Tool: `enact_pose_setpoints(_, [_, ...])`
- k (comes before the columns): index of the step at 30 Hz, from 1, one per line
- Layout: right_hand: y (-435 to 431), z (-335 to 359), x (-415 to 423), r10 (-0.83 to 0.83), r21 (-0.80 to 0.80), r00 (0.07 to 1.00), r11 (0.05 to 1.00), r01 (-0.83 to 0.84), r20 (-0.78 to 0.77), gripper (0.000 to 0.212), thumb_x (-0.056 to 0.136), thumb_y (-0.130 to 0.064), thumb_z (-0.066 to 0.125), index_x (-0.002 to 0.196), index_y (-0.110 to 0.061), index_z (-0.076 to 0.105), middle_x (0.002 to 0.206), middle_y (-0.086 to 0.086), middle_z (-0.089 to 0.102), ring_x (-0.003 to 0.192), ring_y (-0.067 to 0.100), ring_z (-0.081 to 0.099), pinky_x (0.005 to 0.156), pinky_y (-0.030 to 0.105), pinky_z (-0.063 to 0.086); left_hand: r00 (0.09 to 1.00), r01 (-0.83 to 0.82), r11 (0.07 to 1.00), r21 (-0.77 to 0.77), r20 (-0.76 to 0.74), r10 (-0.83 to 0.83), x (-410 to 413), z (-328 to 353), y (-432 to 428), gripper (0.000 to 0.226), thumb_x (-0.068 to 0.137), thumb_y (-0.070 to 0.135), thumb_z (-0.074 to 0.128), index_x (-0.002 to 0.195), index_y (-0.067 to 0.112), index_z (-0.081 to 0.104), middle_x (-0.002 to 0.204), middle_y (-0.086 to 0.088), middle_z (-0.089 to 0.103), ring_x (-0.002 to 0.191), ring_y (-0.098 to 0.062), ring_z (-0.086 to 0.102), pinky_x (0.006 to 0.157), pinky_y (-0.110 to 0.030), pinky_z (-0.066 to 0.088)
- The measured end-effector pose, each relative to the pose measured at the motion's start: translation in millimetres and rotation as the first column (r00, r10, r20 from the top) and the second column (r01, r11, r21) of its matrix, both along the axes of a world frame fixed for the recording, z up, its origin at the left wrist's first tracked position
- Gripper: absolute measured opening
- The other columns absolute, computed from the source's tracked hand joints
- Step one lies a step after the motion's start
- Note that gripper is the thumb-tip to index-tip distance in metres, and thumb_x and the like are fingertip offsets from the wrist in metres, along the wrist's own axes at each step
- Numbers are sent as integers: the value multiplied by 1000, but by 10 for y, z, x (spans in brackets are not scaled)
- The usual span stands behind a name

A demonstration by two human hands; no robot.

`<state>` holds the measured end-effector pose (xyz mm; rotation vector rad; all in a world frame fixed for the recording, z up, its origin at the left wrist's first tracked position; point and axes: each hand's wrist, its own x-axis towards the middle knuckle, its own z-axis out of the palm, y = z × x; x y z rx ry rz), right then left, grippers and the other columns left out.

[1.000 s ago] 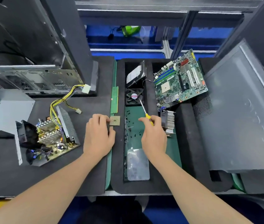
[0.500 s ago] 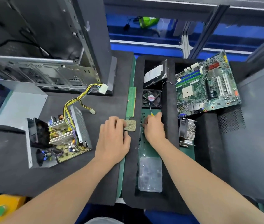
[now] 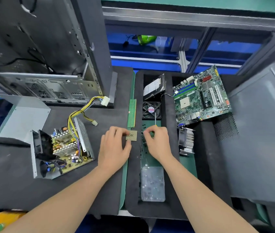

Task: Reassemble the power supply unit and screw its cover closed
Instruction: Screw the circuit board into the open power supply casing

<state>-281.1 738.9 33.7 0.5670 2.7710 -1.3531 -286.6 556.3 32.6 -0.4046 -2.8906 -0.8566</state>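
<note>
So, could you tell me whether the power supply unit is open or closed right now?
Open. The power supply unit has no cover on top; its circuit board, heatsinks and yellow wires are exposed.

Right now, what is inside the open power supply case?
A circuit board, heatsinks, a black fan at the left end, and yellow cables leading out. Anything beneath the board is covered.

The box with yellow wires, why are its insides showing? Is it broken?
The power supply unit looks odd only because it lies open: its circuit board shows, and its yellow cables trail out onto the mat. No damage is visible.
</note>
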Motion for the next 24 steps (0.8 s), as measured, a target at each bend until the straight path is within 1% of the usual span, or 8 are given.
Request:
enact_pose_setpoints(3, [-31, 275, 92, -37, -185, 997, 982, 25, -61, 15, 99, -26, 65, 92, -18, 75, 87, -4, 66, 81, 17, 59, 76, 33, 45, 995, 6, 976, 217, 100, -28, -5, 138, -20, 19, 92, 22, 73, 106, 34, 69, 102, 17, 66, 85, -8, 60, 84, -39, 51])
enact_pose_setpoints(6, [-181, 523, 198, -48, -534, 999, 844, 49, 16, 11, 100, -24, 66, 97, -17, 74, 71, -1, 61, 64, 17, 54, 66, 37, 47, 984, -8, 901, 434, 164, -70, -3, 385, -22, 20, 94, 21, 74, 104, 39, 74, 97, 20, 74, 85, -8, 68, 80, -25, 55])
enact_pose_setpoints(10, [-362, 771, 310, -46, -807, 994, 581, 106, 97, 20, 103, -16, 62, 114, 1, 68, 75, 10, 50, 59, 16, 44, 55, 28, 39, 987, -11, 877, 480, 146, -67, 66, 699, -29, 20, 92, 26, 75, 96, 45, 77, 92, 22, 76, 89, -5, 73, 80, -15, 54])
enact_pose_setpoints(15, [-488, 985, 488, 47, -901, 992, 424, 87, 118, 19, 101, -14, 63, 110, 3, 67, 90, 5, 60, 57, 13, 46, 51, 25, 34, 997, 7, 900, 436, 69, -42, 294, 957, -219, 20, 93, 16, 75, 95, 36, 77, 93, 21, 76, 91, -7, 72, 77, -14, 52])
enact_pose_setpoints(17, [-572, 1049, 546, 90, -900, 993, 435, 33, 80, 13, 101, -15, 64, 105, -3, 67, 93, 5, 64, 56, 14, 46, 50, 24, 35, 1000, 12, 916, 401, 8, -17, 404, 1051, -322, 23, 92, 11, 75, 94, 34, 76, 92, 23, 75, 89, -4, 72, 76, -9, 48])
enact_pose_setpoints(21, [-776, 1166, 617, 208, -809, 977, 569, -148, -32, 9, 104, -17, 59, 103, -15, 68, 105, 6, 67, 57, 17, 47, 53, 27, 35, 993, -77, 928, 364, -58, 105, 522, 1153, -607, 26, 93, 5, 73, 92, 31, 74, 92, 21, 74, 83, 0, 68, 73, -10, 46])
enact_pose_setpoints(22, [-825, 1197, 625, 242, -790, 968, 582, -193, -59, 10, 104, -15, 56, 106, -18, 66, 108, 3, 71, 56, 18, 47, 53, 27, 36, 990, -126, 894, 430, -9, 144, 529, 1155, -688, 28, 95, 6, 71, 91, 34, 72, 91, 18, 75, 84, -2, 70, 75, -15, 50])
enact_pose_setpoints(24, [-923, 1253, 623, 301, -774, 949, 578, -256, -89, 11, 106, -16, 53, 114, -23, 55, 112, -1, 75, 54, 20, 45, 51, 27, 35, 970, -239, 754, 611, 127, 205, 523, 1164, -855, 25, 99, 11, 67, 94, 35, 71, 92, 10, 78, 89, -9, 76, 80, -26, 56])
